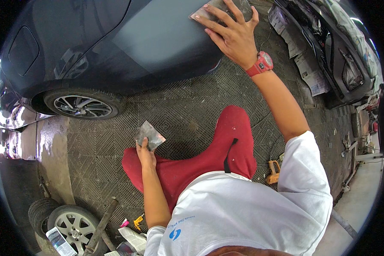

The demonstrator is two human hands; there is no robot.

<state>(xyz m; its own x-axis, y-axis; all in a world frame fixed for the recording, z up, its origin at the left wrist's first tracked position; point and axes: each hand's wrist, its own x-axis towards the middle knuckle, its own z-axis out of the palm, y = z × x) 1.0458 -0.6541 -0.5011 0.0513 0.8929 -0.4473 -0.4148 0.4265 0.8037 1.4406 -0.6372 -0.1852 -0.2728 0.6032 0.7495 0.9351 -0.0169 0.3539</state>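
Observation:
Spread over a flat grey sheet (239, 6) is my right hand (234, 34), which holds it from above at the top of the view, by the end of the dark car panel (170, 38). What lies under the sheet is hidden. A red watch sits on that wrist. Near my left knee, my left hand (145, 152) grips a thin, roughly square grey plate (150, 135) with a smeared surface, the thumb lying on top. A paler grey, matte patch (153, 36) covers part of the car panel.
A car wheel (83, 104) stands at the left. Loose wheels (74, 226), a wooden bar (102, 226) and a yellow tool (138, 222) lie lower left. An orange tool (273, 172) is right of my leg. A black car part (328, 55) with newspaper stands far right.

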